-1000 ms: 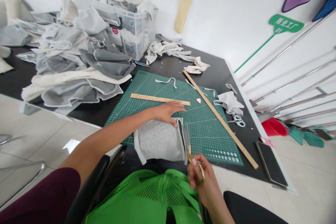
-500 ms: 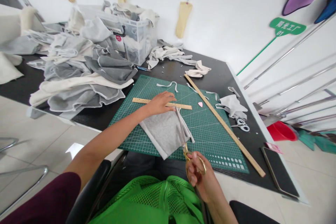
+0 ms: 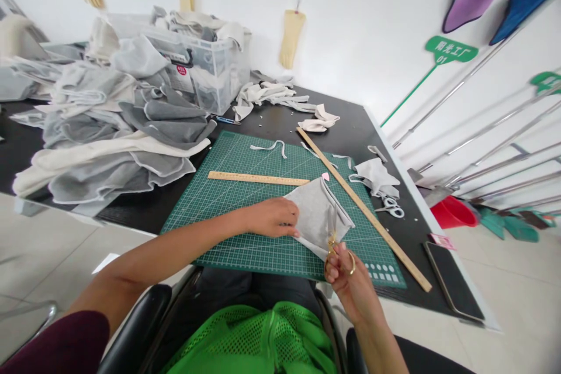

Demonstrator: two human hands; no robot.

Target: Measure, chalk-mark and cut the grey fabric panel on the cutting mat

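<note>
My left hand (image 3: 277, 218) has its fingers curled onto the left edge of a piece of grey cloth (image 3: 312, 205). The cloth lies turned at an angle on the green cutting mat (image 3: 236, 152), with a narrow folded strip along its right side. In my right hand (image 3: 344, 272) are gold-handled scissors (image 3: 332, 241), their blades pointing away from me over the cloth near that strip. A pink piece, probably tailor's chalk (image 3: 325, 176), touches or lies just beside the cloth's far corner. Just beyond the cloth lies a short wooden ruler (image 3: 249, 177).
A long wooden ruler (image 3: 363, 205) crosses the mat's right side. Farther right are cloth scraps (image 3: 377, 175), white-handled scissors (image 3: 393, 208) and a phone (image 3: 453, 277). Grey cloths (image 3: 118, 163) pile up at left before a clear plastic bin (image 3: 219, 73).
The cloth has turned and shifted right, away from the short ruler. My left hand has moved from the ruler down to the cloth's left edge. My right hand still holds the scissors, slightly farther right.
</note>
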